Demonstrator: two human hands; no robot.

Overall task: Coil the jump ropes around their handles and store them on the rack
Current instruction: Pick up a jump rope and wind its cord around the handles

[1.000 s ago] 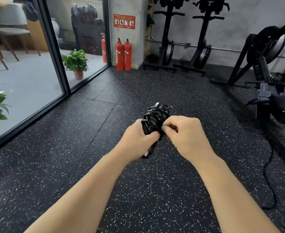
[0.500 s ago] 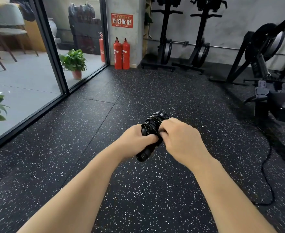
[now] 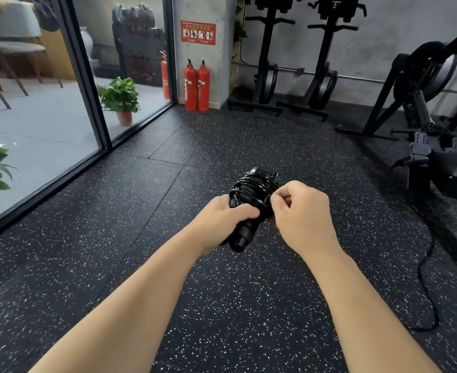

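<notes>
A black jump rope [image 3: 253,188] is wound in glossy coils around its black handles, whose lower ends [image 3: 242,234] stick out below my fingers. My left hand [image 3: 222,219] grips the handles from the left, thumb across the front. My right hand [image 3: 301,214] sits just to the right of the bundle and pinches a strand of the rope between thumb and forefinger at the coil's right side. The bundle is held in the air above the speckled black floor. No storage rack for ropes is identifiable.
A glass wall [image 3: 60,117] runs along the left with potted plants [image 3: 121,99] behind it. Two red fire extinguishers [image 3: 196,86] stand at a grey pillar. Black exercise machines [image 3: 434,84] line the back and right; a black cable [image 3: 428,278] trails on the floor at right.
My right hand has drawn back to the right of the coil, pulling a strand with it. The handle ends now point more toward me and the view has shifted slightly.
</notes>
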